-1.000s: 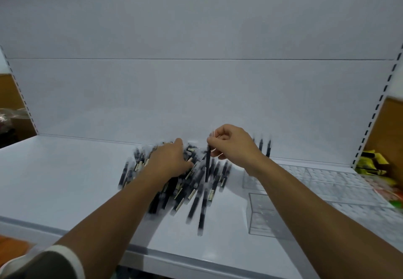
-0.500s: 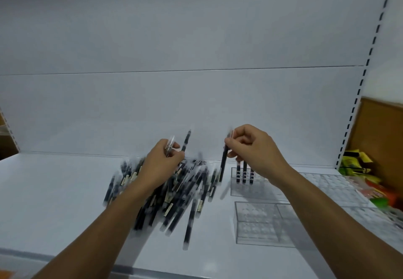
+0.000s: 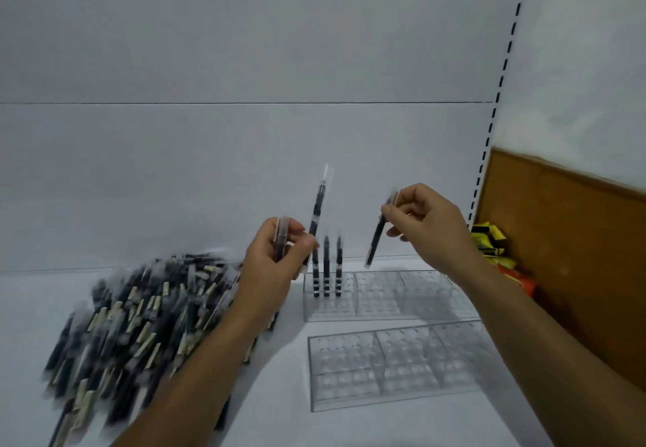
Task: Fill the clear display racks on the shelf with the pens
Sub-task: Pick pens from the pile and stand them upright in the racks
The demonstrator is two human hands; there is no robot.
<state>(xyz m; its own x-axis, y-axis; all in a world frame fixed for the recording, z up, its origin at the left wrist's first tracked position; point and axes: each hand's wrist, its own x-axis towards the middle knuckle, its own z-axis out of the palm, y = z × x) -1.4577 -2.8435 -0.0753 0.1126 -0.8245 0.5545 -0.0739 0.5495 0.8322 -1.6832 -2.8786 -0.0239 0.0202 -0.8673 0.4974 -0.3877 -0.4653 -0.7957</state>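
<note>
Sitting nearest on the white shelf (image 3: 279,408) is a clear near rack (image 3: 395,369), split into three sections with rows of round cells. To its left, a big loose pile of pens (image 3: 140,317) sprawls across the shelf, dark barrels with pale labels, blurred at the near end. Both forearms reach over the shelf. The left hand (image 3: 272,268) is raised above the pile's right edge, fingers and thumb curled round two pens (image 3: 316,216). One slants up well clear of the fist; the other shows only its clear end above the fingers. The right hand (image 3: 430,226) hangs above the far rack (image 3: 384,296), pinching a single pen (image 3: 375,240) near its top between thumb and fingertips. This pen is tilted, its lower end pointing down toward the rack but apart from it. Three standing pens (image 3: 326,272) are upright side by side in the far rack's left section. Behind is the pale back panel (image 3: 244,167). Yellow packets (image 3: 487,240) lie at far right against a brown board (image 3: 566,254).
</note>
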